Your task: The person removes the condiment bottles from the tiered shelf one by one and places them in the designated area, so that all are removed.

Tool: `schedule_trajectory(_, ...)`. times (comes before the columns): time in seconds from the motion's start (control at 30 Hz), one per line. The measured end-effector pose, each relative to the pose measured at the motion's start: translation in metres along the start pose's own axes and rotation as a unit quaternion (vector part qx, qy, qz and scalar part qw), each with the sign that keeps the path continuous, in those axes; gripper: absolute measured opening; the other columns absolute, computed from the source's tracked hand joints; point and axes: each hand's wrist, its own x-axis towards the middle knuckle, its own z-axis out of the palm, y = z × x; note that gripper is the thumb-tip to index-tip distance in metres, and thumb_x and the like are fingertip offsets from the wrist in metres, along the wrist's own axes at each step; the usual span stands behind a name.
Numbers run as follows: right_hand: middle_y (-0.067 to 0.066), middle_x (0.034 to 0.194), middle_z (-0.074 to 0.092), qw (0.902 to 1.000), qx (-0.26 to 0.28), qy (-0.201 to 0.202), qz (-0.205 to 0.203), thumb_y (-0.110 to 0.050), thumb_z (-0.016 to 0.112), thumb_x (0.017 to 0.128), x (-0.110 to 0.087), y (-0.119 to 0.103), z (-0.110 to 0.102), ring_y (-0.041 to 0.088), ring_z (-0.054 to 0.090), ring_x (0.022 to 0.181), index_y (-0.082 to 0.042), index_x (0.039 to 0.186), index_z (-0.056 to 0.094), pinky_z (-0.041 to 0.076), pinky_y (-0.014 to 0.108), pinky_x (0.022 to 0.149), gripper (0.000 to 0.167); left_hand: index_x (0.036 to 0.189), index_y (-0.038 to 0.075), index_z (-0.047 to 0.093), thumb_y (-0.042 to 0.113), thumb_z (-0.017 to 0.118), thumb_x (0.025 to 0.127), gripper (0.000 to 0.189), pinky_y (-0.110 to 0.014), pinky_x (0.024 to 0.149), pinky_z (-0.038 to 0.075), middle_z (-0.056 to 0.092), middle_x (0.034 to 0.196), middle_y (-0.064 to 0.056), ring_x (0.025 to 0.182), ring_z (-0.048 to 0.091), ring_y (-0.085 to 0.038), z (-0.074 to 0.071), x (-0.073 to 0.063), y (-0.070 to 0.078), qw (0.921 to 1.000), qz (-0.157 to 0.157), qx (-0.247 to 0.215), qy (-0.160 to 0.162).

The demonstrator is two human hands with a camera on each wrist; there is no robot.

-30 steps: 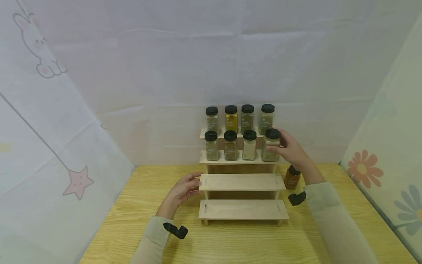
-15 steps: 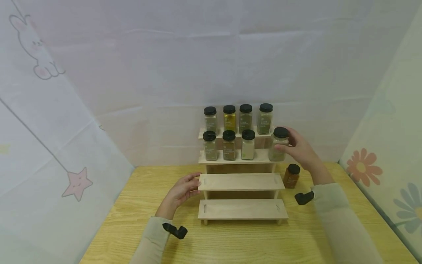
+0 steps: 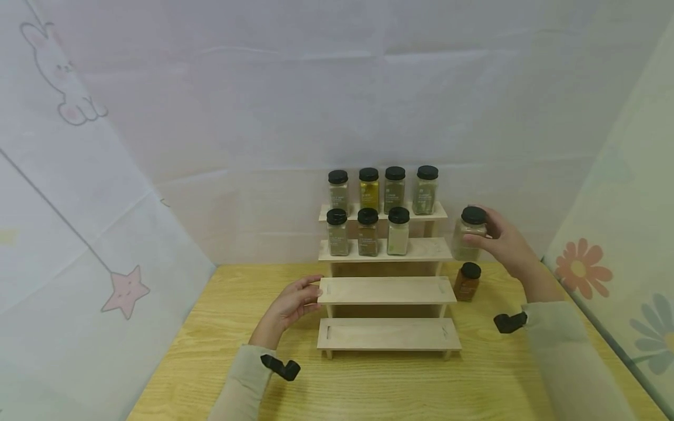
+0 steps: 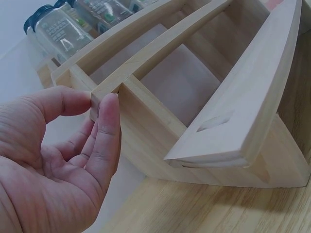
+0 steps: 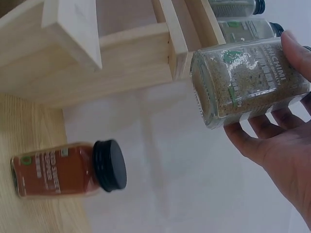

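My right hand [image 3: 502, 242] grips a square glass spice jar [image 5: 248, 80] with a black lid and speckled brown seasoning. The jar is held upright in the air, just off the right end of the second-highest shelf. With thumb and fingers, my left hand [image 4: 68, 145] pinches the left end of a shelf on the wooden tiered rack [image 3: 387, 290], second from the bottom. Three jars stand on the second-highest shelf, among them a pale spice jar [image 3: 398, 231]. Several more, including a yellow spice jar [image 3: 369, 190], line the top shelf.
A red-brown spice jar [image 5: 56, 170] with a black lid stands on the wooden table [image 3: 389, 386], right beside the rack and below my right hand. White patterned cloth [image 3: 263, 117] hangs behind and along both sides of the table.
My right hand has lifted the seasoning jar off the right end of the second-highest shelf and carried it rightward, past the rack's edge. The left hand stays at the rack.
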Motion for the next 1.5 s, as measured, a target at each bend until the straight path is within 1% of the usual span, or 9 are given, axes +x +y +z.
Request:
schedule_trajectory(0.07,0.006,0.154,0.041,1.0,0.001,0.006,-0.007,-0.018,0.069,0.099,-0.003,0.005,-0.004,0.019,0.044,0.138,-0.018,0.159,0.032,0.048,0.019,0.096,0.071,0.156,0.005,0.035,0.008,0.064,0.099,0.064,-0.031,0.083,0.06,0.049,0.12,-0.01,0.08,0.059,-0.012,0.0,0.001,0.0,1.0,0.0,0.001,-0.001)
schedule_trajectory(0.13,0.003,0.152,0.042,0.9999,0.002,0.011,-0.006,-0.017,0.068,0.099,-0.007,0.01,-0.008,0.009,0.045,0.133,-0.02,0.158,0.033,0.047,0.011,0.09,0.069,0.157,0.004,0.034,0.008,0.064,0.099,0.064,-0.031,0.084,0.06,0.051,0.116,-0.008,0.08,0.059,-0.011,0.0,0.001,-0.001,1.0,0.0,0.002,-0.002)
schedule_trajectory(0.2,0.003,0.15,0.043,0.9999,-0.001,0.013,-0.009,-0.016,0.068,0.099,-0.01,0.014,-0.011,0.001,0.045,0.128,-0.022,0.158,0.034,0.046,0.009,0.088,0.069,0.157,0.004,0.034,0.008,0.064,0.099,0.065,-0.032,0.084,0.06,0.051,0.113,-0.007,0.079,0.059,-0.011,0.0,0.002,-0.001,1.0,0.001,0.001,-0.004)
schedule_trajectory(0.43,-0.004,0.149,0.044,0.9992,-0.002,0.017,-0.036,-0.012,0.066,0.1,-0.023,0.029,-0.024,-0.008,0.044,0.126,-0.018,0.159,0.032,0.046,0.008,0.091,0.069,0.157,0.004,0.034,0.006,0.064,0.099,0.065,-0.03,0.081,0.06,0.051,0.11,-0.006,0.077,0.058,-0.011,-0.001,0.002,-0.001,1.0,-0.001,-0.006,-0.004)
schedule_trajectory(0.63,-0.008,0.147,0.043,0.9993,-0.012,0.03,-0.02,-0.014,0.066,0.1,-0.031,0.043,-0.032,-0.012,0.044,0.123,-0.02,0.158,0.035,0.044,0.005,0.089,0.066,0.155,0.005,0.036,0.006,0.063,0.099,0.063,-0.03,0.081,0.061,0.053,0.109,-0.006,0.078,0.06,-0.011,-0.001,-0.001,0.0,1.0,0.0,-0.009,-0.003)
schedule_trajectory(0.93,-0.003,0.154,0.036,0.9994,-0.029,0.02,0.002,-0.017,0.064,0.102,-0.042,0.067,-0.04,-0.008,0.038,0.131,-0.02,0.16,0.03,0.041,0.005,0.088,0.067,0.156,0.004,0.034,0.006,0.063,0.1,0.064,-0.031,0.083,0.06,0.052,0.111,-0.006,0.077,0.06,-0.011,-0.001,0.0,0.0,0.9999,0.002,-0.009,-0.008)
schedule_trajectory(1.13,0.013,0.159,0.032,0.9969,-0.07,0.007,0.036,-0.028,0.062,0.103,-0.047,0.077,-0.045,0.019,0.036,0.143,-0.023,0.161,0.024,0.039,0.004,0.086,0.07,0.157,0.003,0.033,0.005,0.063,0.1,0.065,-0.031,0.084,0.06,0.053,0.111,-0.006,0.078,0.061,-0.011,-0.001,0.0,-0.002,1.0,0.002,-0.007,-0.006)
schedule_trajectory(1.4,0.008,0.165,0.023,0.998,-0.02,0.003,0.059,-0.028,0.062,0.103,-0.048,0.098,-0.043,0.033,0.024,0.151,-0.024,0.163,0.02,0.038,0.003,0.087,0.074,0.157,0.002,0.031,0.006,0.063,0.099,0.066,-0.032,0.085,0.06,0.054,0.109,-0.005,0.078,0.061,-0.011,-0.002,-0.001,-0.001,0.9999,0.003,-0.009,-0.004)
schedule_trajectory(1.5,0.012,0.167,0.02,0.9981,-0.02,0.003,0.058,-0.026,0.062,0.103,-0.05,0.107,-0.043,0.034,0.026,0.15,-0.022,0.164,0.018,0.037,0.003,0.086,0.075,0.158,0.002,0.03,0.007,0.064,0.099,0.068,-0.032,0.086,0.06,0.054,0.106,-0.004,0.079,0.06,-0.011,-0.002,-0.001,-0.001,0.9999,0.004,-0.008,-0.007)
